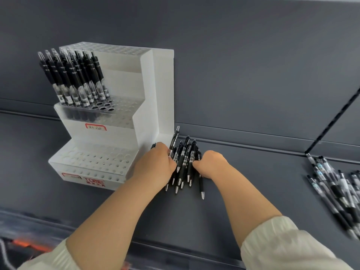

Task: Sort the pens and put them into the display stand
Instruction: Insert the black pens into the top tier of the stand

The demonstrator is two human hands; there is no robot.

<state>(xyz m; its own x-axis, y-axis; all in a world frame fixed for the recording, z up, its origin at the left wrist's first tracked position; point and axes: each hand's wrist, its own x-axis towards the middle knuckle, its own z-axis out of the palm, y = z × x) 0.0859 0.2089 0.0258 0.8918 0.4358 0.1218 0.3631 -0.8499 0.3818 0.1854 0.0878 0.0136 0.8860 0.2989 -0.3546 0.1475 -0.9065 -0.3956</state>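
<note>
A white stepped display stand (116, 121) with rows of holes stands on the dark shelf at the left. Several black pens (76, 78) stand upright in the left part of its middle tier. Right of the stand's base, a bundle of black pens (185, 162) lies tips toward me. My left hand (155, 164) presses on the bundle's left side, fingers closed around some pens. On the bundle's right side, my right hand (211, 162) has its fingers curled onto the pens. One pen (201, 184) lies slightly apart under the right hand.
A second pile of clear-and-black pens (335, 191) lies at the far right of the dark shelf (253, 182). The shelf's back wall rises behind, with a black slotted upright (331, 121) at the right. The stand's lower and top tiers show open holes.
</note>
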